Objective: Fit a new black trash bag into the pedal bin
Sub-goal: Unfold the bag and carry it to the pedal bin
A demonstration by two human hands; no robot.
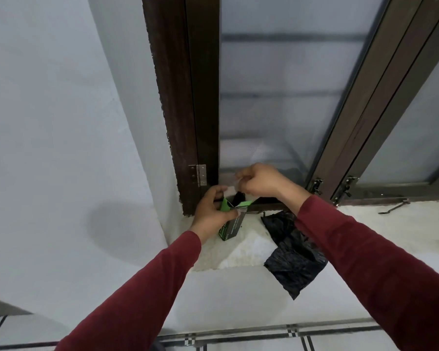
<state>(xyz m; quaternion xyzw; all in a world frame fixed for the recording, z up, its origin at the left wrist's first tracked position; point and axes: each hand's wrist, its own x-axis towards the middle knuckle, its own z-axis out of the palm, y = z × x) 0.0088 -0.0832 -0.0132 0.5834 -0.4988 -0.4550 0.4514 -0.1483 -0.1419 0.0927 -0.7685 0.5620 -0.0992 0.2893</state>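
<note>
A small black-and-green carton of trash bags stands on the white window sill, its green top flaps open. My left hand grips the carton near its top. My right hand hovers just above the opening, fingers pinched on a pale flap or strip, with a bit of black roll poking out below it. A loose folded black trash bag lies on the sill to the right and hangs over its front edge. The pedal bin is not in view.
A dark brown window frame with frosted panes rises behind the sill, with a metal hinge and latches. A stay hook lies on the sill at right. Grey wall at left, tiled floor below.
</note>
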